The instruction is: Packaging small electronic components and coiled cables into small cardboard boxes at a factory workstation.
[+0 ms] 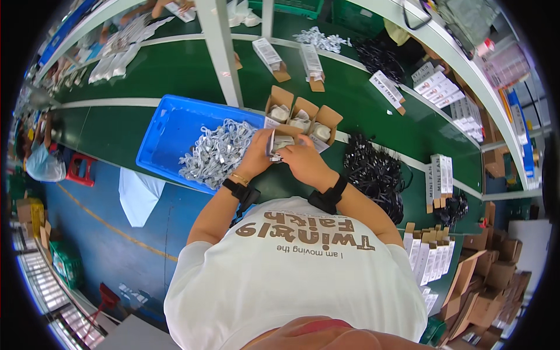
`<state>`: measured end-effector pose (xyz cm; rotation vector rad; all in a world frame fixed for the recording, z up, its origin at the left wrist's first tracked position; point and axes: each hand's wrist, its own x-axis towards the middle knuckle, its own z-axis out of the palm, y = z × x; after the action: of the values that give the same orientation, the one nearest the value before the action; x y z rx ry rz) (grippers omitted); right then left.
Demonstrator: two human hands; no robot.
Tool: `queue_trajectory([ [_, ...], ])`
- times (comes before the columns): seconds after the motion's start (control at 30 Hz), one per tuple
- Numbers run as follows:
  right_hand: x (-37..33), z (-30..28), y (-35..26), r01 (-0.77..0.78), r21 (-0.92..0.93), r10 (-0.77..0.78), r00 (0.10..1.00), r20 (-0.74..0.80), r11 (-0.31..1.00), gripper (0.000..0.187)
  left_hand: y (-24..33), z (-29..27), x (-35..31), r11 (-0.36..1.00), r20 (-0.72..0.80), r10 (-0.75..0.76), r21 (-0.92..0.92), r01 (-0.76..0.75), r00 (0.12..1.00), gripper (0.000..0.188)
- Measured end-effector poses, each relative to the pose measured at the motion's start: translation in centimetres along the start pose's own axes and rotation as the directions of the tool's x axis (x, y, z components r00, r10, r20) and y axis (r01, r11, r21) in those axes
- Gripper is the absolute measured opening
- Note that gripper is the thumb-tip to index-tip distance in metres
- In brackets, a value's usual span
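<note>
Box count from my end: one small white cardboard box with a brown flap [290, 129] between the bare left hand [255, 154] and bare right hand [308, 166], plus three open, brown-flapped cardboard boxes [305, 106] lined up just beyond. Each of those three shows one whitish rounded item [300, 124] inside. The held one is over the near side of the green bench [131, 125], just right of the blue rectangular plastic tub [156, 137]. Its open end faces up towards my camera, so the long axis seems to run down away from me, but it's foreshortened and I can't call the exact tilt. Left's wrapped snugly round the box's left side. Right has its fingers bent in at the opening's near edge; honestly can't tell if they're pinching anything. Tub's got one heap of tangled white cables [217, 149], way too many to count. I also get three heaps of glossy black strands [373, 175] off to the right, and three loose white boxes with brown ends [312, 60] lying further back.
</note>
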<state>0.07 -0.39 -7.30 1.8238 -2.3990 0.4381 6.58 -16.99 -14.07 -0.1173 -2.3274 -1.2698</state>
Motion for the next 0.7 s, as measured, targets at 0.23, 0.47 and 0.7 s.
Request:
queue_trajectory([
  [0.23, -2.4, -1.9, 0.3, -0.282, -0.010, 0.281, 0.959, -0.035, 0.959, 0.003, 2.7, 1.5, -0.1, 0.941, 0.279, -0.186, -0.225, 0.253, 0.942, 0.073],
  [0.47, -4.8, -2.3, 1.8, -0.172, 0.085, 0.156, 0.973, 0.168, 0.981, 0.003, 2.9, 3.9, -0.3, 0.990, 0.233, -0.013, -0.136, 0.046, 0.972, 0.073],
  [0.7, -5.4, -1.6, 1.1, -0.397, -0.031, 0.399, 0.915, 0.065, 0.917, 0.005, 3.5, 4.5, 0.3, 0.999, 0.343, -0.034, -0.019, 0.043, 0.939, 0.070],
])
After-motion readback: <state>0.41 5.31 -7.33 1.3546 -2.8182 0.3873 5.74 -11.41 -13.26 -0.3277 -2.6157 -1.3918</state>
